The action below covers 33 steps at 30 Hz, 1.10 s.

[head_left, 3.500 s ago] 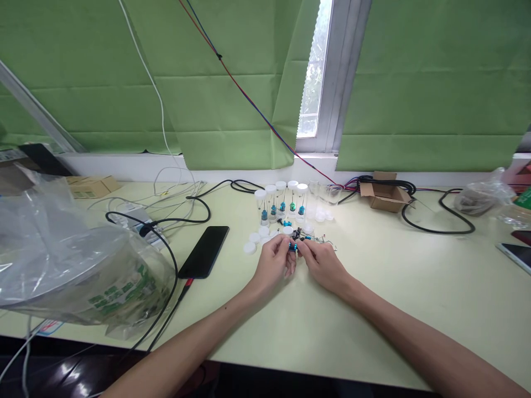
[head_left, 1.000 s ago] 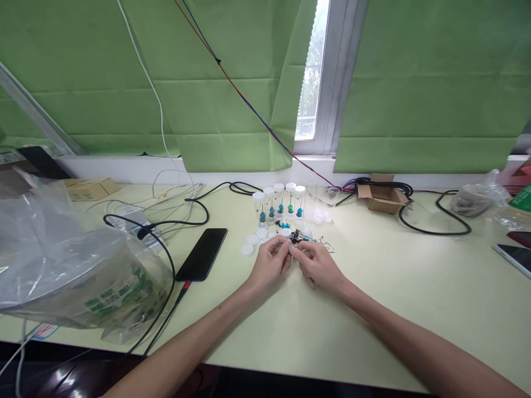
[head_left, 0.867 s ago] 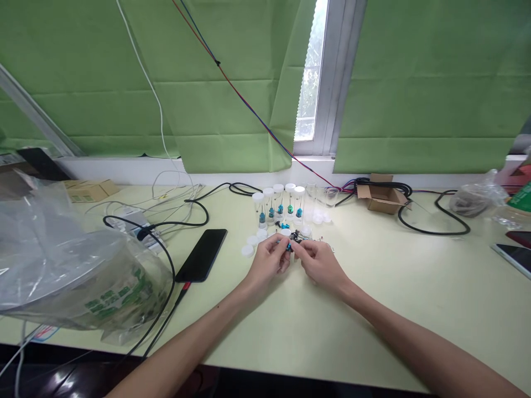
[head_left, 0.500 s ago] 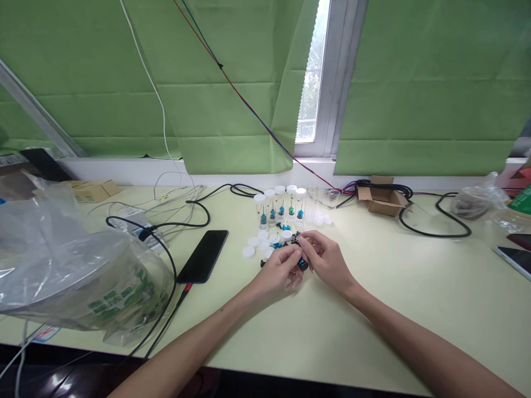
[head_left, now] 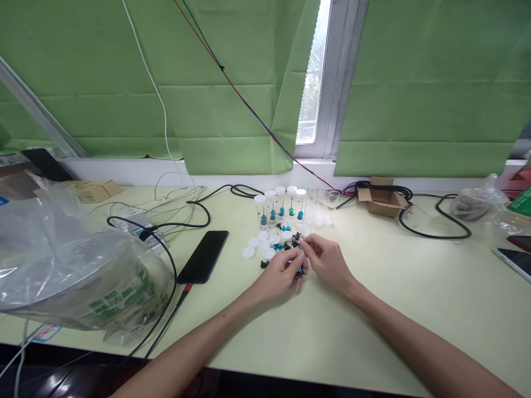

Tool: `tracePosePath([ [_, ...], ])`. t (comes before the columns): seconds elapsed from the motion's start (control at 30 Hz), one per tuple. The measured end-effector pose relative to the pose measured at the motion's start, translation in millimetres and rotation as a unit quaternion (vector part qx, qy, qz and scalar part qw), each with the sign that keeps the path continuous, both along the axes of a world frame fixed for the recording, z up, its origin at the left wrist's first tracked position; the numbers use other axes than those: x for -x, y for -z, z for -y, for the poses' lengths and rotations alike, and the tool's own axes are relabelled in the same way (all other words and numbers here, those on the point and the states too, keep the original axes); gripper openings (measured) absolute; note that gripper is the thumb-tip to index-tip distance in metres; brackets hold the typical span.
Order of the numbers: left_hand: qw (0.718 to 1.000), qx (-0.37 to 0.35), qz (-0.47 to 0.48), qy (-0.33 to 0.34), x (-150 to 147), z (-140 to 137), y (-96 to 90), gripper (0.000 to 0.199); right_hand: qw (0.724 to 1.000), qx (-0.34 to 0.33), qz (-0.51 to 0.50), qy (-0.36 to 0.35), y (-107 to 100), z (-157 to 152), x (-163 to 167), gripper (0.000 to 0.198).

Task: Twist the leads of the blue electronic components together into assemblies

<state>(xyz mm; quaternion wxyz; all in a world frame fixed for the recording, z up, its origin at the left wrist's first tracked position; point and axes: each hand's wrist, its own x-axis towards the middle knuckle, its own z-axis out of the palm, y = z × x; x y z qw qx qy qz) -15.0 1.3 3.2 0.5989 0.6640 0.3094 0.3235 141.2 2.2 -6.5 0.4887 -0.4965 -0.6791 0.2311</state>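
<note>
My left hand (head_left: 282, 271) is closed around a small blue and black part (head_left: 300, 271), mostly hidden by the fingers. Close against it, the fingertips of my right hand (head_left: 326, 257) are pinched together; what they hold is too small to make out. Just beyond the hands lie small black and blue parts (head_left: 277, 246) and several loose white caps (head_left: 249, 252). Behind these stand several clear tubes (head_left: 260, 213) with white caps, each with a blue or green piece and a thin stem inside.
A black phone (head_left: 203, 257) lies left of my hands. Farther left sits a large plastic-bagged container (head_left: 103, 276), with black cables (head_left: 199, 213) beside it. An open cardboard box (head_left: 384, 204) stands at the back right, near uncapped clear tubes (head_left: 313, 202).
My left hand has shifted slightly down and right, turning so that less of the blue and black part shows. My right hand stays nearly in place, its fingertips a little lower.
</note>
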Motion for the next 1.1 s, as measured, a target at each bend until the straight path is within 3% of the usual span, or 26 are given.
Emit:
tracePosePath([
  [0.33,0.975,-0.167,-0.074,-0.13,4,-8,-1.3,0.028,0.999,-0.039,-0.03,0.002,-3,0,-2,0.026],
  [0.5,0.974,-0.176,-0.062,-0.125,4,-7,-0.5,0.027,0.991,-0.127,0.002,0.045,-4,4,-2,0.02],
  [0.77,0.955,-0.226,-0.073,-0.176,6,-17,4.7,0.022,0.957,-0.249,0.01,0.146,0,-13,-18,0.015],
  [1.1,0.937,-0.176,-0.107,-0.283,-18,-49,-6.8,0.017,0.957,-0.223,-0.06,0.177,3,-21,-27,0.013],
])
